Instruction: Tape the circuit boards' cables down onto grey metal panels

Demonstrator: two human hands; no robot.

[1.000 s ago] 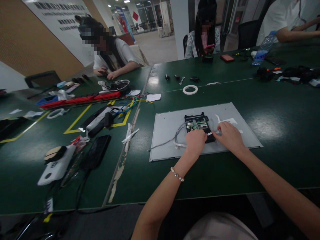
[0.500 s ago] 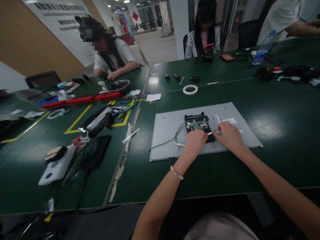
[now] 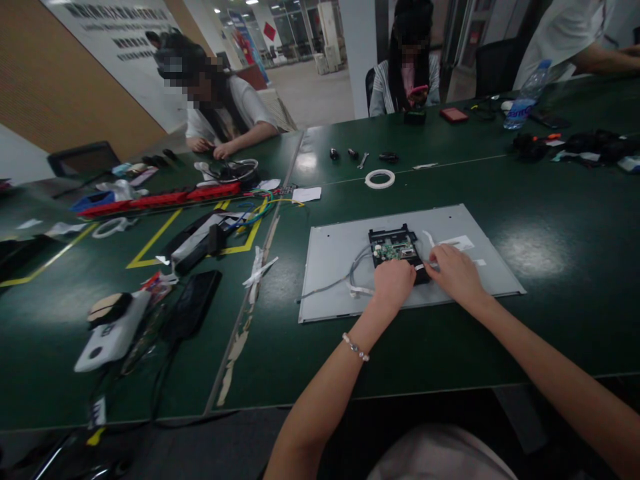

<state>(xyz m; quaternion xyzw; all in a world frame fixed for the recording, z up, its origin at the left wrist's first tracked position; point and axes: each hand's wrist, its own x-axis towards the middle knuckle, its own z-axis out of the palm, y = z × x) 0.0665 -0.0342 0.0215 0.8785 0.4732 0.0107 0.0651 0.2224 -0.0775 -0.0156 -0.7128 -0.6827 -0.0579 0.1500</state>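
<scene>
A light grey flat panel (image 3: 330,267) lies on the green table. On its middle sits a black frame with a green circuit board (image 3: 394,250), with grey cables (image 3: 356,267) leading off to the left. My left hand (image 3: 395,280) is closed at the frame's front edge; what its fingers pinch is too small to make out. My right hand (image 3: 453,270) is closed at the frame's right front corner, its fingertips close to my left hand's, on something small I cannot make out. White strips lie near both hands.
A roll of white tape (image 3: 379,179), a small wrench (image 3: 363,161) and black items lie beyond the panel. To the left are a black device (image 3: 193,303), a white power bank (image 3: 113,340) and cables. A bottle (image 3: 525,100) stands back right; people sit across the table.
My right hand has shifted very slightly left. My left hand stays at the frame's front edge, and the panel and board have not moved.
</scene>
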